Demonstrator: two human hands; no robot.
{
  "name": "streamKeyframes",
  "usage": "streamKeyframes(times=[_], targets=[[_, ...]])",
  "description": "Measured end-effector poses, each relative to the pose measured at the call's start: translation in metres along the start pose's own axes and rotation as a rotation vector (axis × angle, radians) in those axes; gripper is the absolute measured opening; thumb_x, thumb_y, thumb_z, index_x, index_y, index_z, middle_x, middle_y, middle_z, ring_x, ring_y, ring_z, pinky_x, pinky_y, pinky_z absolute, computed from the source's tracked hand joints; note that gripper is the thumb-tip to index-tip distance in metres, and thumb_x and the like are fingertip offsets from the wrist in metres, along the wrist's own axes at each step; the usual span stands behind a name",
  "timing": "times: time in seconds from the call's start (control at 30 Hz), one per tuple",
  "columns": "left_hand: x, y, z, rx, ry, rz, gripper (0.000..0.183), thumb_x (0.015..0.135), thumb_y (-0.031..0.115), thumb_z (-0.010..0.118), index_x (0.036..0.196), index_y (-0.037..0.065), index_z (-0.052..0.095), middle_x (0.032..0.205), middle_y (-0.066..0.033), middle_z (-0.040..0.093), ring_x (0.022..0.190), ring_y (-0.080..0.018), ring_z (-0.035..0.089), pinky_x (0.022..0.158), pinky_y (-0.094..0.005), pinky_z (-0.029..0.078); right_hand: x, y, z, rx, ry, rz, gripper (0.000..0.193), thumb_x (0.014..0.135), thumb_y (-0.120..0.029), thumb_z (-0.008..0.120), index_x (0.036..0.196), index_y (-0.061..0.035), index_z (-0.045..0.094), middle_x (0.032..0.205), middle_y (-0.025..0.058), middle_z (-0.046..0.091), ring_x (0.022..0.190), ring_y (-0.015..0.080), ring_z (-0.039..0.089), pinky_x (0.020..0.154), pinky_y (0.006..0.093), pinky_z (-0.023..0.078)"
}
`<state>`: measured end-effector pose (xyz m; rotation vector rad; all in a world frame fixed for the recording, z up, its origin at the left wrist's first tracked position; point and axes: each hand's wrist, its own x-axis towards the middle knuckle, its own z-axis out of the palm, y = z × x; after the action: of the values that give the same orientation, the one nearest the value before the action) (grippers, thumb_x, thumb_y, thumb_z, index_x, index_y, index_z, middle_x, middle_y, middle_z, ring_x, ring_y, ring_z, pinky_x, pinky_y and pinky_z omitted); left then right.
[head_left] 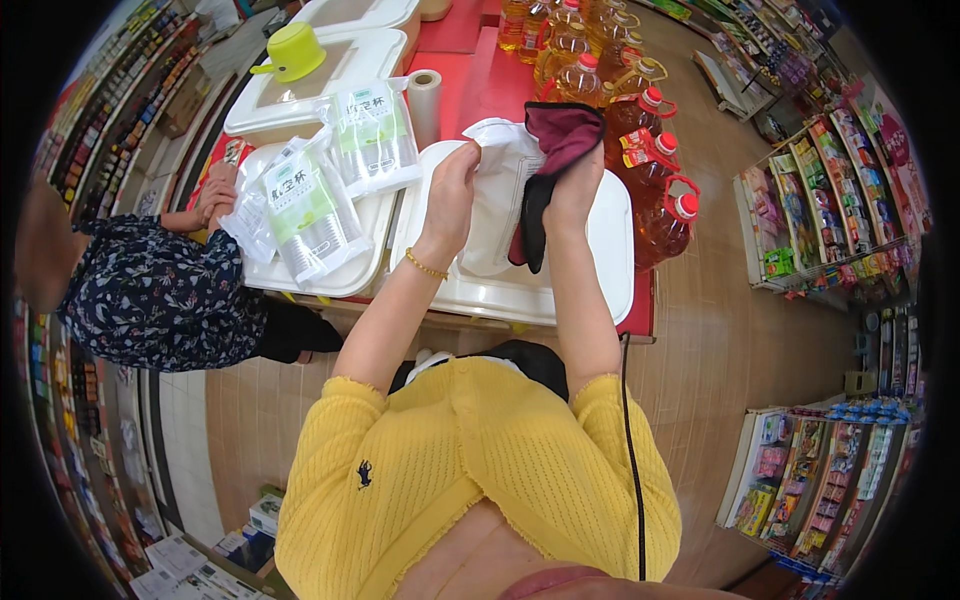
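White and glossy, a plastic packet (497,160) is pinched at its near edge by the left hand (452,190), while the right hand (574,185) grips a maroon cloth (556,140) pressed against the packet's right side; both are held just above the white lidded bin (610,250) on the counter (470,75). Left of that bin lie bagged stacks of clear cups (310,210) on a second lid, with another person's hand (216,195) at their far left edge. Right of the bin stand bottles of cooking oil (650,165), and beyond it a roll of thin plastic bags (426,100).
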<state>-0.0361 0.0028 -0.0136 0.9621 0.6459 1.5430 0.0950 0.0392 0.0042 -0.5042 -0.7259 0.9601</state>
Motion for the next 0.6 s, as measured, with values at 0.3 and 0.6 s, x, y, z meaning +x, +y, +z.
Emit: streamKeyframes(times=[0.3,0.6], targets=[[-0.01,0.011,0.003,0.229,0.056,-0.055,0.033,0.101,0.025,0.04,0.118,0.001,0.056,0.113,-0.0024,0.058,0.104,-0.0089,0.053,0.09,-0.026,0.042,-0.042,-0.028,0.011,-0.803,-0.324,-0.334,0.029,0.086,-0.006,0.047,0.112,-0.0005,0.059,0.103,0.0127,0.064,0.094,0.0236,0.06,0.086,0.0312,0.046],[-0.039,0.008,-0.016,0.024,-0.031,-0.072,0.041,0.101,0.024,0.042,0.122,-0.009,0.053,0.127,-0.0143,0.057,0.119,-0.0209,0.052,0.105,-0.0345,0.035,-0.01,-0.004,-0.044,-1.091,-0.399,-0.638,0.03,0.082,0.001,0.049,0.109,-0.0014,0.062,0.107,0.0151,0.064,0.108,0.0351,0.058,0.102,0.0475,0.039]])
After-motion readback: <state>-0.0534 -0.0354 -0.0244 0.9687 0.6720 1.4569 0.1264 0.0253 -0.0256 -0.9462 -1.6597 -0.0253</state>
